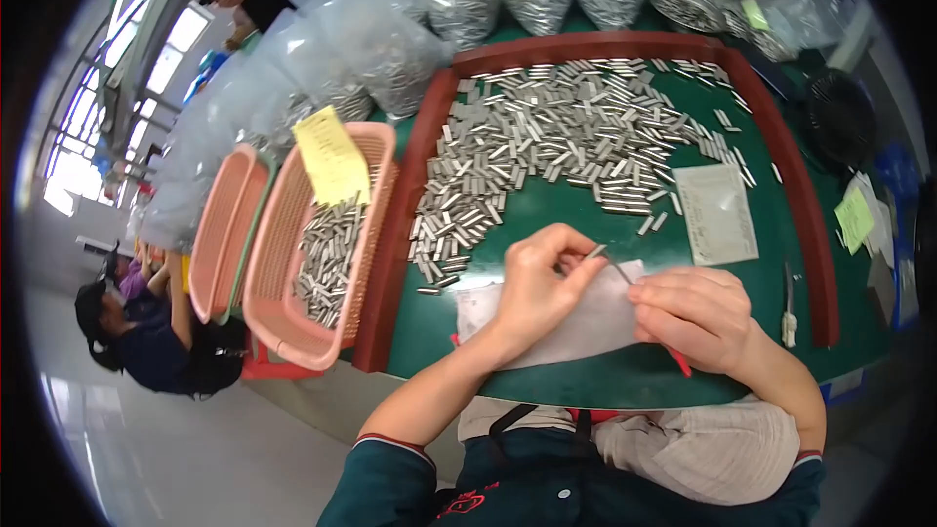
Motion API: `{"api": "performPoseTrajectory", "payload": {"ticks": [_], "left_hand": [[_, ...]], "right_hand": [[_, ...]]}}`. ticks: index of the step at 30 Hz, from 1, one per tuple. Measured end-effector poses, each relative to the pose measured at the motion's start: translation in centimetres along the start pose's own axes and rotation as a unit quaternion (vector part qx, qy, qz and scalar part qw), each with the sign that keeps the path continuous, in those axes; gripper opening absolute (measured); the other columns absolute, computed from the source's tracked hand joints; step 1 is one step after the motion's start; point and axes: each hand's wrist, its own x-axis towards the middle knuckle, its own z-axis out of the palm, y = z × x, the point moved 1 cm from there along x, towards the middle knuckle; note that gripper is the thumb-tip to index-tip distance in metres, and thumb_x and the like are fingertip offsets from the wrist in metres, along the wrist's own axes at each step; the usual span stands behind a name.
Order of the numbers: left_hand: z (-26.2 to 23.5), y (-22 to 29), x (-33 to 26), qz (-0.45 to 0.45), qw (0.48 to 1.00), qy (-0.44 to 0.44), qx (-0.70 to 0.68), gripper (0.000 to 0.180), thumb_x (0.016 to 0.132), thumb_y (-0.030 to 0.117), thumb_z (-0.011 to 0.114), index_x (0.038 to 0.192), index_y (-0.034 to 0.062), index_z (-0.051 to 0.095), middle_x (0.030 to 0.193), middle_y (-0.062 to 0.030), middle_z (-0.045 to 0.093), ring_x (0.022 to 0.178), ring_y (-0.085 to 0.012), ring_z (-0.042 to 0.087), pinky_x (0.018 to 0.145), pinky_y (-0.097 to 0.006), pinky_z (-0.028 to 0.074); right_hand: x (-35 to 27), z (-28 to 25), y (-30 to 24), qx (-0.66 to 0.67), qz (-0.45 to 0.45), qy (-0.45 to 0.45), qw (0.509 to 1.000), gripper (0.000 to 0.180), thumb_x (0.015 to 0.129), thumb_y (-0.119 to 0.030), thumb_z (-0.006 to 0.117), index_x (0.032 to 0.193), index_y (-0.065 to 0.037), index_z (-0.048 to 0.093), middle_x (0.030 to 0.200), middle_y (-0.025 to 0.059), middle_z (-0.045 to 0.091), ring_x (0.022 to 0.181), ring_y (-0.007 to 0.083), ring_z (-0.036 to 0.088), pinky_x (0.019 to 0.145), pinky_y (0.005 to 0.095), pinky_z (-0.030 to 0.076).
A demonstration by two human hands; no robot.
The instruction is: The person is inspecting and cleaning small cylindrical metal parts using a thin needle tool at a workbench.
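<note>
The left hand [543, 278] is clamped, thumb against fingers, on one small, smooth metal pin [596, 251] over a white cloth [595, 327]; the right hand [698, 314] grips one slim, red-ended tool [680, 362]. Uncountably many short metal cylinders [556, 127] heap on the green worktop [566, 210]. Two pink plastic baskets [276, 244] stand left, one bearing a yellow handwritten note [332, 151].

L grip [542, 278] holds metal pc [597, 251], R grip [695, 317] red-handled tool [680, 362].
</note>
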Motion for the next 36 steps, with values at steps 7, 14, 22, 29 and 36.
{"api": "performPoseTrajectory", "payload": {"ticks": [7, 14, 22, 29, 36], "left_hand": [[0.4, 0.3, 0.2, 0.106, 0.991, 0.082, 0.017, 0.013, 0.071, 0.000, 0.067, 0.075, -0.0012, 0.055, 0.067, -0.0080, 0.053, 0.053, -0.0149, 0.053, 0.048, -0.026, 0.042], [-0.2, 0.1, 0.1, 0.122, 0.985, 0.116, 0.035, 0.014, 0.070, 0.000, 0.065, 0.073, -0.0001, 0.051, 0.067, -0.0091, 0.051, 0.053, -0.0206, 0.053, 0.048, -0.031, 0.042], [-0.3, 0.2, 0.0, 0.174, 0.972, 0.149, 0.051, 0.015, 0.069, -0.001, 0.063, 0.071, 0.0019, 0.048, 0.066, -0.0097, 0.048, 0.055, -0.0253, 0.051, 0.048, -0.036, 0.039], [-0.5, 0.5, 0.1, 0.157, 0.979, 0.127, 0.026, 0.014, 0.070, -0.001, 0.064, 0.072, 0.0008, 0.050, 0.067, -0.0088, 0.050, 0.056, -0.0216, 0.052, 0.049, -0.032, 0.041], [-0.5, -0.4, 0.8, -0.001, 0.972, 0.032, -0.232, 0.014, 0.075, 0.005, 0.066, 0.084, -0.0010, 0.057, 0.075, -0.0038, 0.058, 0.065, -0.0091, 0.056, 0.058, -0.023, 0.047]], "right_hand": [[1.0, -0.4, -1.0, -0.057, 0.015, -0.047, 0.997, 0.018, 0.070, 0.002, 0.063, 0.086, 0.005, 0.056, 0.086, 0.0179, 0.062, 0.070, 0.0300, 0.063, 0.058, 0.0345, 0.054], [1.2, 0.3, -0.7, -0.051, -0.006, -0.063, 0.997, 0.020, 0.074, 0.002, 0.063, 0.091, 0.005, 0.054, 0.086, 0.0193, 0.062, 0.069, 0.0312, 0.063, 0.057, 0.0351, 0.054], [1.2, 0.6, -1.1, -0.058, -0.012, -0.081, 0.995, 0.026, 0.073, 0.001, 0.064, 0.096, 0.003, 0.053, 0.088, 0.0197, 0.061, 0.070, 0.0322, 0.063, 0.057, 0.0356, 0.054], [0.6, 0.2, -0.9, -0.056, 0.019, -0.048, 0.997, 0.027, 0.071, 0.003, 0.062, 0.097, 0.002, 0.054, 0.089, 0.0193, 0.062, 0.072, 0.0324, 0.063, 0.058, 0.0359, 0.054], [0.7, 0.2, -0.8, -0.087, -0.002, -0.061, 0.994, 0.025, 0.070, 0.005, 0.061, 0.095, 0.002, 0.054, 0.088, 0.0204, 0.062, 0.075, 0.0337, 0.064, 0.060, 0.0375, 0.054]]}}
